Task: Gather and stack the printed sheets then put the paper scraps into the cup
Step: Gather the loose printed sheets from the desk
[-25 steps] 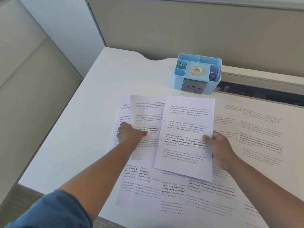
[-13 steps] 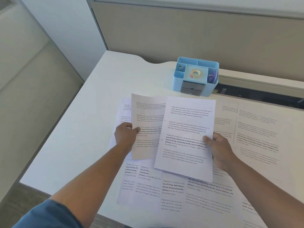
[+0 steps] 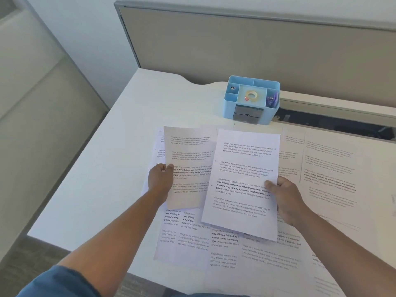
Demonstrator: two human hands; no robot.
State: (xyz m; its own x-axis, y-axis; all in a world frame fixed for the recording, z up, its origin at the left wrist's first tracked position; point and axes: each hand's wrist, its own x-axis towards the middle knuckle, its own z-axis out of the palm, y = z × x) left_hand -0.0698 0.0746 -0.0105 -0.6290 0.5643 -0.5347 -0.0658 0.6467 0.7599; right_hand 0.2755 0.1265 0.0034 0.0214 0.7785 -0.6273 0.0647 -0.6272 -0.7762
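Several printed sheets lie overlapped across the white desk (image 3: pixel 120 159). My left hand (image 3: pixel 160 181) pinches the left edge of one printed sheet (image 3: pixel 190 155), which is lifted off the pile and tilted. My right hand (image 3: pixel 285 198) grips the right edge of another printed sheet (image 3: pixel 244 176), held above the others, thumb on top. The right sheet overlaps the left one's edge. More sheets (image 3: pixel 330 172) lie flat to the right and some (image 3: pixel 192 239) below my hands. No cup and no paper scraps are in view.
A light blue desk organiser (image 3: pixel 252 99) with a tape roll and clips stands at the back of the desk. Behind it rises a grey partition (image 3: pixel 257 43). The desk's left edge and near edge drop to the floor.
My left hand went from pressing flat on a sheet to pinching its edge and lifting it. The right hand keeps holding its sheet in about the same place.
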